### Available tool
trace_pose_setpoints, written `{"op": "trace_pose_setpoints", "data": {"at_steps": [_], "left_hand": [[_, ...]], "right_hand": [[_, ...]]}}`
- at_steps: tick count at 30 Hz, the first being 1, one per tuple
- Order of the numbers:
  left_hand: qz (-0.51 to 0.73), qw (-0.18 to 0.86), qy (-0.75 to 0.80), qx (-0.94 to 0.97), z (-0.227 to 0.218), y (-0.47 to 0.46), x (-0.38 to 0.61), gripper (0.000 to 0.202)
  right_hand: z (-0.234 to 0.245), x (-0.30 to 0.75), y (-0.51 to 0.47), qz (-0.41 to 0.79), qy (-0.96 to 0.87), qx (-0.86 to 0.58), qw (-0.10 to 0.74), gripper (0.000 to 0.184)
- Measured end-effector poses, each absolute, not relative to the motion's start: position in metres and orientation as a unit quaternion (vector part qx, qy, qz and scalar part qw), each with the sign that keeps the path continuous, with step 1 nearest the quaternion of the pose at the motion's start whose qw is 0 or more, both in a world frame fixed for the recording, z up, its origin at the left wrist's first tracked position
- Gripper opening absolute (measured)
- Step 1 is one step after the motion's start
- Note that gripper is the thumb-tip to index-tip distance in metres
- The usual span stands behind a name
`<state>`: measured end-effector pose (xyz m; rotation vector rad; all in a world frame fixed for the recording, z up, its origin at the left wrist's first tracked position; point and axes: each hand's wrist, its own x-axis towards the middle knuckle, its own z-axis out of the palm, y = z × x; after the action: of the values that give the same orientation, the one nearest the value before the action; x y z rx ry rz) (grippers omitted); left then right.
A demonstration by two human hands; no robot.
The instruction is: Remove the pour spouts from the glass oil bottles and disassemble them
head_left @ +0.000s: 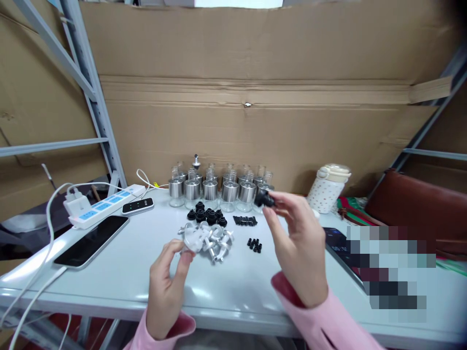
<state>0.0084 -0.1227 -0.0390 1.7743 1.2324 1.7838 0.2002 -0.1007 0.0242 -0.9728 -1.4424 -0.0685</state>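
Between the thumb and fingers of my left hand (168, 284) is a clear plastic spout piece (193, 236), held in front of a pile of similar clear pieces (221, 243). My right hand (301, 245) pinches a black cap (263, 198), raised above the table before the bottles. Behind the clear pile sit several black caps (210, 217). To their right lie a row of short black tubes (245, 221) and a small group of tiny black plugs (254, 245). Several glass bottles with metal bands (229, 191) stand in rows at the back, one topped with a fitted stopper (196, 161).
On the left are a power strip (109, 204), a small black-faced device (137, 206) and a phone (93, 241), with white cables. A dotted white tumbler (328, 189), another phone (343, 253) and a brown bag (419, 209) are on the right. Cardboard (255, 131) backs the table.
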Motion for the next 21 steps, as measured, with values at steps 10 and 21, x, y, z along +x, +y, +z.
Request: {"op": "trace_pose_setpoints", "data": {"at_steps": [10, 21], "left_hand": [[0.668, 0.087, 0.502, 0.542, -0.038, -0.119, -0.002, 0.019], [0.601, 0.052, 0.509, 0.614, -0.04, -0.116, -0.001, 0.015]], "right_hand": [[0.038, 0.167, 0.03, -0.03, -0.846, -0.515, 0.136, 0.022], [0.014, 0.145, 0.069, -0.007, -0.878, -0.471, 0.088, 0.018]]}}
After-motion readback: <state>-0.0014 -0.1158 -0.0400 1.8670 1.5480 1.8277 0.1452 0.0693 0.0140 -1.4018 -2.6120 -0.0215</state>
